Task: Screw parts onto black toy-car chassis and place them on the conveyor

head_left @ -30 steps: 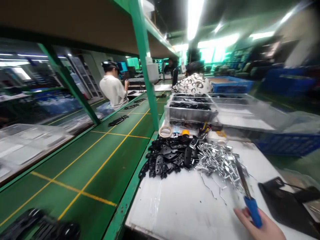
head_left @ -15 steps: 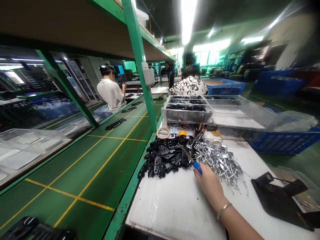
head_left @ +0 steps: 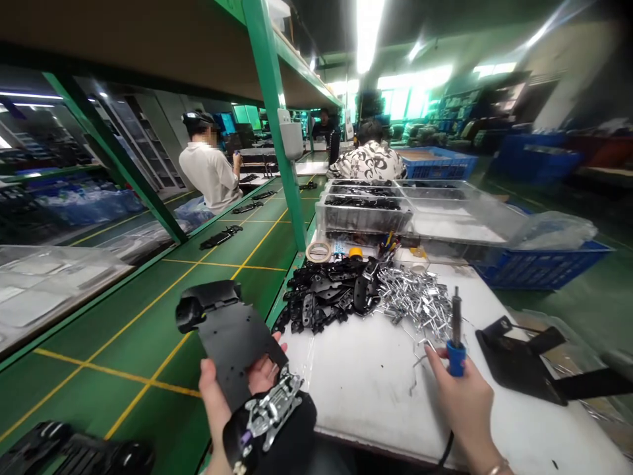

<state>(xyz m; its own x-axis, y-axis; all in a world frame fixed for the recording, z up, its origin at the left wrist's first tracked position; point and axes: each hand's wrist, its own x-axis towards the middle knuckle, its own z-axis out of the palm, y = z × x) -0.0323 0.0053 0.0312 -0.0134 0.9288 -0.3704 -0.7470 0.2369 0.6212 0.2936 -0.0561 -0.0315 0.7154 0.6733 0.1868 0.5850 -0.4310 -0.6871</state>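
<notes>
Beyond both hands lay black brackets (head_left: 326, 297) and silver clips (head_left: 420, 303); left hand (head_left: 217, 399) clasped a black plate (head_left: 232, 336), right hand (head_left: 467, 406) gripped a blue-handled tool (head_left: 455, 353), not yet applied.

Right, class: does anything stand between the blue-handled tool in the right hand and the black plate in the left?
Nothing visible does. Only bare white table lies between the blue-handled tool in the right hand and the black plate in the left hand. The black parts and silver clips are piled farther back.

Left hand (head_left: 232, 389) now lifts a black plate (head_left: 232, 336); right hand (head_left: 465, 402) apparently drew the screwdriver (head_left: 455, 340) back
</notes>
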